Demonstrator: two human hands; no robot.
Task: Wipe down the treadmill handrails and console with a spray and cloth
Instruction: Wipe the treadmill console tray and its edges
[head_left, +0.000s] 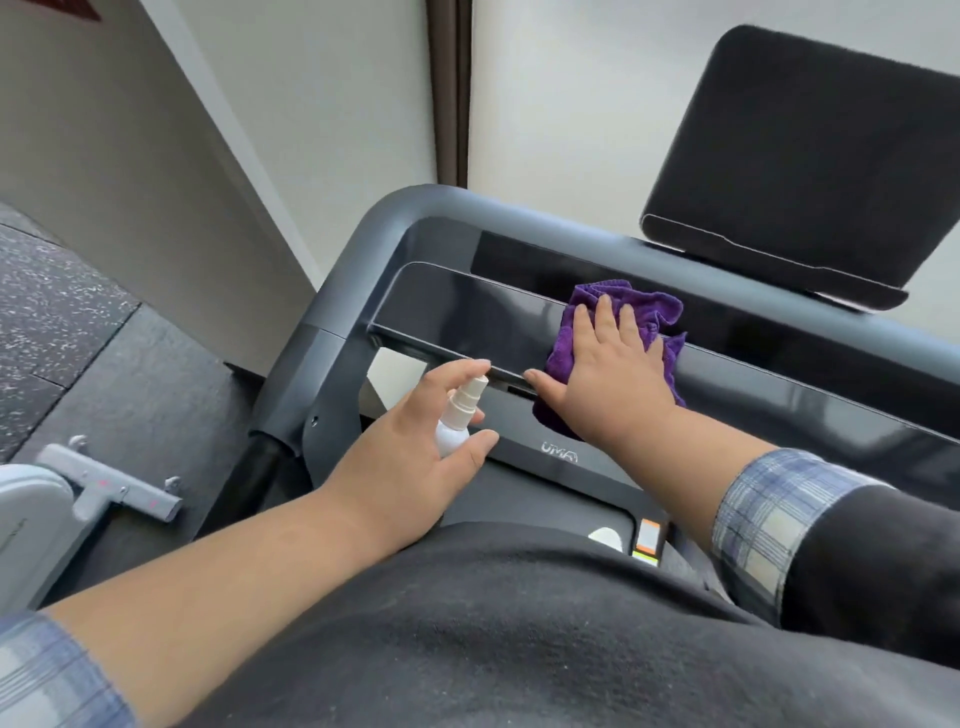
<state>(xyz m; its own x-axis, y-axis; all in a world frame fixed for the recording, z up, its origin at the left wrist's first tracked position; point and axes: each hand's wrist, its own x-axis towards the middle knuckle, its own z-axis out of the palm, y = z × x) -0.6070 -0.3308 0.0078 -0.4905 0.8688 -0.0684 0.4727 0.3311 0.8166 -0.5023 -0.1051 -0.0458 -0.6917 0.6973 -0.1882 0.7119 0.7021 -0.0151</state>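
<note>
The treadmill's dark console panel (467, 312) runs across the middle, framed by a grey handrail (358, 249) that bends around its left corner. My right hand (608, 374) lies flat, fingers spread, pressing a purple cloth (654, 317) onto the console's front ledge. My left hand (410, 452) holds a small white spray bottle (457, 421) just left of the cloth, its nozzle pointing up toward the console edge, index finger over the top.
A black screen (800, 166) stands tilted at the upper right behind the console. Pale window panels with a dark post (449, 88) are beyond. Speckled dark floor (57, 322) and grey parts of another machine (104, 488) lie to the left.
</note>
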